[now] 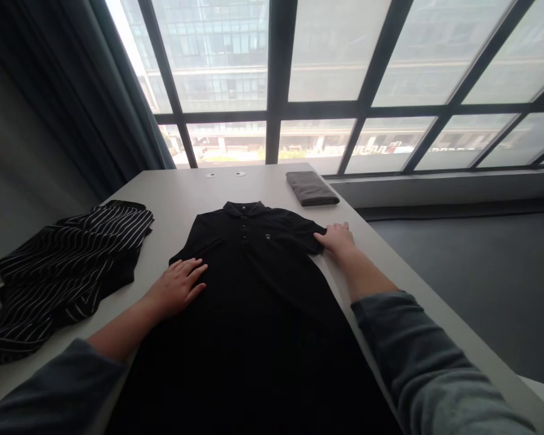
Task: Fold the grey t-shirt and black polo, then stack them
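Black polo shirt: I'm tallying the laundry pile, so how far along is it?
Done: a grey garment lies folded at the table's far edge. In hand: the black polo shirt lies flat, face up, unfolded; left hand presses its side, right hand its sleeve. Left: the striped garment lies crumpled.

Daylight floods through a tall dark-framed window (326,84) beside a grey curtain (95,90) behind the white table (176,193).
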### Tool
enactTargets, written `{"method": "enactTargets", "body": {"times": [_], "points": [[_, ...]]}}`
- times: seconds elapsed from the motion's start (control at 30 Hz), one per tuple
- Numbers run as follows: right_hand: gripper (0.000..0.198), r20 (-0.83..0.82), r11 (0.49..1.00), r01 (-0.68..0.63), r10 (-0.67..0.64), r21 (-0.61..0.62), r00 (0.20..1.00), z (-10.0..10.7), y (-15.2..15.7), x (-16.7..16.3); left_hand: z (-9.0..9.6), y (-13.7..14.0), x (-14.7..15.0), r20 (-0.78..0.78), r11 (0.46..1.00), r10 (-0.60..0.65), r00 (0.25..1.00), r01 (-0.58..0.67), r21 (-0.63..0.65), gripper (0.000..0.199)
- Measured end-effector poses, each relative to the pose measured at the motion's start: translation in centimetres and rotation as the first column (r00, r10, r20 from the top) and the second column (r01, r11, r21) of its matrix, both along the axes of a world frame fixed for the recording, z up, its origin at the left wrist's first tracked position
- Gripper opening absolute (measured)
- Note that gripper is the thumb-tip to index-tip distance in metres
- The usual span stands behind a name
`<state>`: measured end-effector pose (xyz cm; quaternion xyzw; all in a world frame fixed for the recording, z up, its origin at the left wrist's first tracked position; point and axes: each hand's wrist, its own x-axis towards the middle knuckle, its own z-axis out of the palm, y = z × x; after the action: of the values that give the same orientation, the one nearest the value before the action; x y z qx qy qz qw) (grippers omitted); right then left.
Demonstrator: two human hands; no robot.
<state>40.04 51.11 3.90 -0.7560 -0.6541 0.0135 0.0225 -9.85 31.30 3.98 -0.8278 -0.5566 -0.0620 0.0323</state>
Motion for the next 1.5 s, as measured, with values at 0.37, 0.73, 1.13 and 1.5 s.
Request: {"method": "enactTargets", "body": {"times": [0.37, 0.73, 1.13, 1.5], "points": [[0.062, -0.131, 0.984, 0.019, 0.005, 0.175, 0.991, 0.5, 0.2, -0.4, 3.5, 9.7, 21.9, 0.041, 0.998, 0.007, 0.999, -0.005, -0.06, 0.045], [0.039, -0.281, 0.978, 0.015, 0.045, 0.206, 0.959, 1.9, 0.1, -1.1, -1.1, 12.3, 27.3, 0.169, 0.98, 0.147, 0.975, -0.12, -0.162, 0.074], [0.055, -0.714, 0.937, 0.021, 0.251, 0.348, 0.653, 4.9, -0.7, -3.8, -1.5, 12.8, 27.1, 0.227, 0.985, 0.118, 0.967, -0.085, -0.149, 0.065], [0.046, -0.762, 0.892, -0.335, 0.439, 0.304, 0.477, 5.4, -1.9, -9.6, 0.5, 14.5, 24.0, 0.836, 0.924, 0.35, 0.422, -0.306, -0.232, 0.051]]}}
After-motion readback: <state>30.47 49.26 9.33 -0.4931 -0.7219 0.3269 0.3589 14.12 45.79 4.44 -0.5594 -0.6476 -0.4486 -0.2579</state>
